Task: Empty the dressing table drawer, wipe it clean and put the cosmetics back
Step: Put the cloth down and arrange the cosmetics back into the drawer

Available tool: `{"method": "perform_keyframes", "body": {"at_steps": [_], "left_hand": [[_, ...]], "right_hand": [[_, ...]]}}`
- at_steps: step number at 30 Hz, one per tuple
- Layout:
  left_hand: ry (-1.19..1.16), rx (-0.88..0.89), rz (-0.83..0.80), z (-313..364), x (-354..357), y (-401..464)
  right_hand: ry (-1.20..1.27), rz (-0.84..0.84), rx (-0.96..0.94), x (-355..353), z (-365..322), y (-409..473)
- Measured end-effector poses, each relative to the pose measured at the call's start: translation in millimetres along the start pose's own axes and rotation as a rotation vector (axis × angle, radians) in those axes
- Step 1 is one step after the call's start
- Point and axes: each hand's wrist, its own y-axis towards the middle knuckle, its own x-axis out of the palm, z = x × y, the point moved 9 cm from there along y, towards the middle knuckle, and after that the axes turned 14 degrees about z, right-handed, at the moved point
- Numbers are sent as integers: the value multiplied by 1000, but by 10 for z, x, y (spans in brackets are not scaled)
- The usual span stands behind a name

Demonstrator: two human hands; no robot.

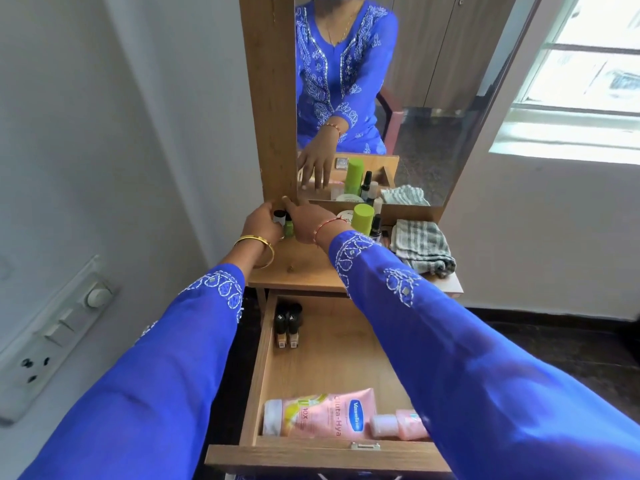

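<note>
At the back left of the dressing table top (pixel 301 268), both hands meet around small bottles (pixel 282 220); left hand (pixel 261 225) curls its fingers round a dark-capped one; right hand (pixel 304 223) lies over a green one, grip cannot be told; drawer (pixel 332 355) pulled open below; two foundation bottles (pixel 287 327) at its far left corner; pink lotion tube (pixel 322 415) and small pink bottle (pixel 398 424) lying along its front; striped cloth (pixel 422 247) on the top's right side; green-capped container (pixel 363 218) near the mirror (pixel 433 98).
</note>
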Motion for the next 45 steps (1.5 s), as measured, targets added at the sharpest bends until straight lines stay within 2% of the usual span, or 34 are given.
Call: {"method": "perform_keyframes", "body": {"at_steps": [9, 14, 19, 24, 29, 33, 38, 42, 45], "left_hand": [[55, 21, 7, -19, 69, 68], [68, 38, 52, -21, 73, 42], [0, 44, 108, -56, 39, -44], [-187, -29, 146, -147, 1, -170], [-226, 33, 160, -160, -42, -295], [-225, 86, 230, -138, -125, -437], [-340, 131, 339, -90, -267, -695], [-493, 82, 444, -227, -361, -989], [-542, -12, 548, -463, -354, -1256]], "right_hand": [[113, 163, 7, -155, -19, 63], [277, 214, 94, -208, 53, 71], [311, 220, 108, -142, 45, 30], [414, 292, 165, -118, 69, -115], [504, 377, 201, -93, 128, -315], [618, 451, 266, -58, 236, -542], [742, 521, 302, -78, 287, -846], [914, 558, 363, 6, 367, -1177], [952, 595, 399, 139, 415, -1482]]}}
